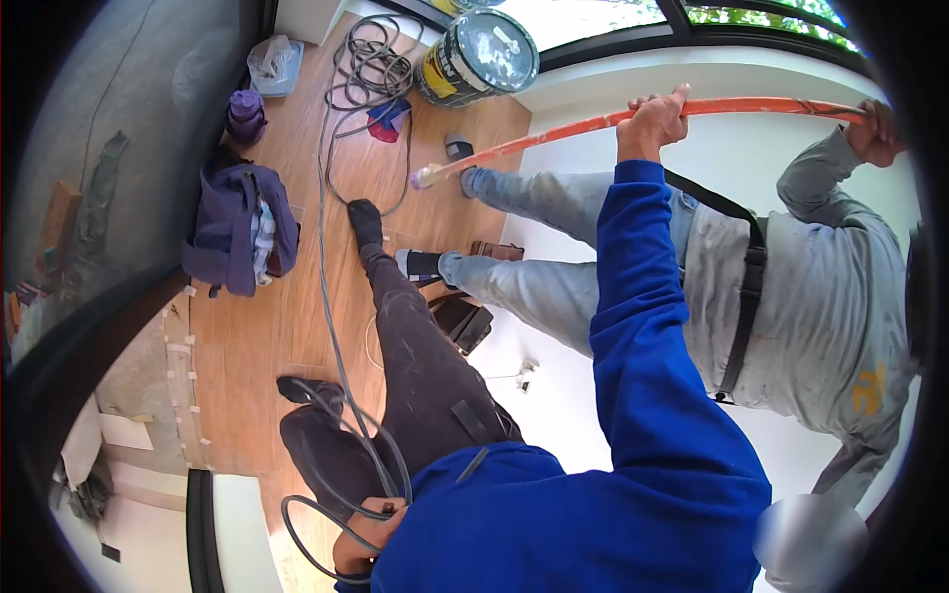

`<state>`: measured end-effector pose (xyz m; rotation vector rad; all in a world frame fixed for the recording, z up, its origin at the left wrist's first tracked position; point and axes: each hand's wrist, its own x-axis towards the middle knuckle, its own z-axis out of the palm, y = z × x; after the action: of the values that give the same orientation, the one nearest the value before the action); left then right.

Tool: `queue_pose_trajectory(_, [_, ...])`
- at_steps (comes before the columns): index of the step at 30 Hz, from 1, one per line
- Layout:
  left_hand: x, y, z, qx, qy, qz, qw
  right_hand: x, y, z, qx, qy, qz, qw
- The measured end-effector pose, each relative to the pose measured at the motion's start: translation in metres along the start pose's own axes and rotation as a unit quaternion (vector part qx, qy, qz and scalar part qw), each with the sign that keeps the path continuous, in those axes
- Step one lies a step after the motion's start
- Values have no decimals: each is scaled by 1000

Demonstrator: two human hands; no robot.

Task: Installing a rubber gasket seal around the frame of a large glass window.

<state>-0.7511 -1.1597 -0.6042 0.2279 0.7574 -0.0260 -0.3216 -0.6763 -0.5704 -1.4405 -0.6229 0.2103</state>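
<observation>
My right hand (652, 121), at the end of a raised blue sleeve, is closed around a long orange pole (554, 138) with scuffed whitish patches. The pole's far left end has a pale, smeared tip (425, 177) over the floor. Further right, a co-worker's hand (874, 133) also grips this pole. Low at my left side, my left hand (368, 537) is closed on loops of grey cable (337, 346). From there the cable runs over my leg and along the floor to a tangled coil (371, 64). Part of the left hand's fingers is hidden.
The co-worker in grey clothes (791, 296) stands close on my right. Near the window is a stained bucket (476, 59). On the wooden floor (237, 366) lie a purple bag (237, 227), a purple bottle (245, 117) and a dark case (463, 324).
</observation>
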Motion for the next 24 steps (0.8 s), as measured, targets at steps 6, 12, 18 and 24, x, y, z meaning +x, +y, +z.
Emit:
queue_pose_trajectory(6, [-48,-21,17,21,84,100,991,-114,-36,-10,5,-66,111,992])
queue_pose_trajectory(12, [-80,-40,21,-46,90,213,972,-56,66,-131,-34,-403,23,914])
queue_pose_trajectory(18, [-110,-82,57,-203,133,305,921,-246,-90,-91,40,-318,321,891])
queue_pose_trajectory(24, [-167,-143,87,-415,139,494,752,-343,-147,-88,78,-309,328,889])
